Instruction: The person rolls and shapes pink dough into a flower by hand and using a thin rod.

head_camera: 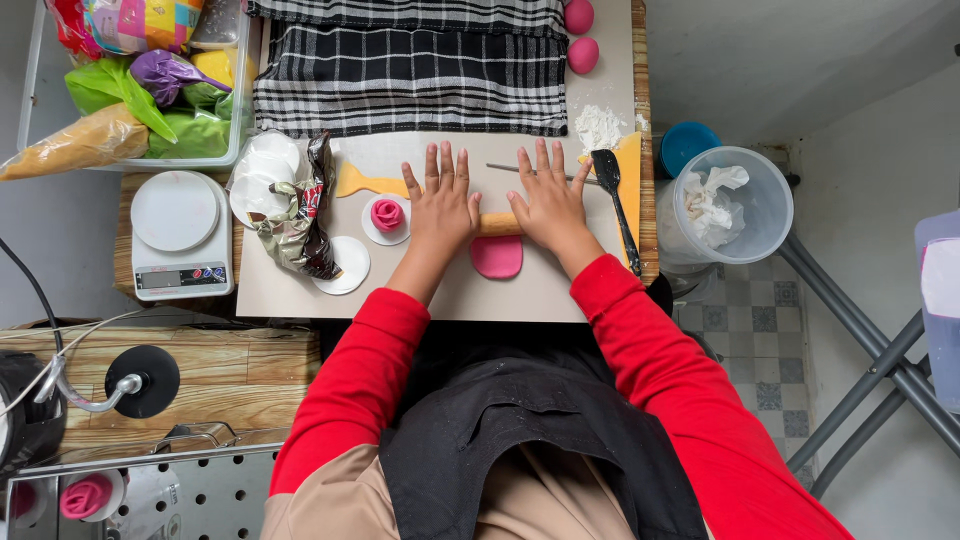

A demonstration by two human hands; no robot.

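My left hand [441,205] and my right hand [549,203] lie flat, fingers spread, on a wooden rolling pin [498,224]. The pin rests on the far edge of a flattened pink dough piece [497,257] on the pale work board [300,295]. Both arms wear red sleeves. A finished pink dough rose [387,214] sits on a small white disc just left of my left hand. A yellow scraper [365,183] lies beyond it.
Two pink dough balls [581,36] and a flour heap [598,126] sit at the far right. A black spatula [614,195], checked cloths [410,75], white scale [180,235], foil wrapper [298,220], bin of coloured bags [140,85] and clear bucket [735,205] surround the board.
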